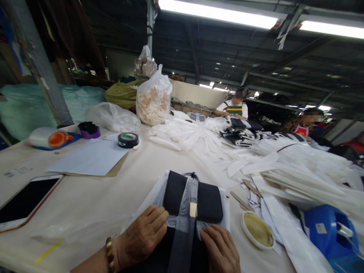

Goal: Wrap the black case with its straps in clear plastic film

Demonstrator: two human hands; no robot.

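- Black bag [209,201] between the two hands, its upper part just beyond the fingertips, its lower part running down between the wrists; pale wrap [226,204] shows beneath it and along its edges.
- Left hand [145,232]: fingers close together and curled at the bag's left side. Thumb tip hidden; cannot tell whether it clamps the wrap.
- Right hand [220,246]: fingers bent and side by side on the right side, touching the pale edge. Cannot tell if anything is pinched underneath.
- Grey-covered strap [183,235] runs up the middle between the hands, gold clasp [193,209] on it.
- Handling, my judgement: press evenly from both sides so the bag stays square; smooth the wrap outward with fingertips, not nails, as thin sheet may tear. Keep the strap centred and the clasp off bare black surface; it could mark it.
- Tub of yellowish paste [258,229] near the right hand, on its right: best keep that elbow and any loose wrap clear.
- Writing: none legible on bag or clasp.
- Black tape roll [128,139], beyond the left hand: green label, lettering too small.
- Blue jug [330,227], well right of the right hand: white label [321,228], unreadable.
- Co-worker's apron [235,110], far beyond the right hand: pale lettering, too blurred to read.
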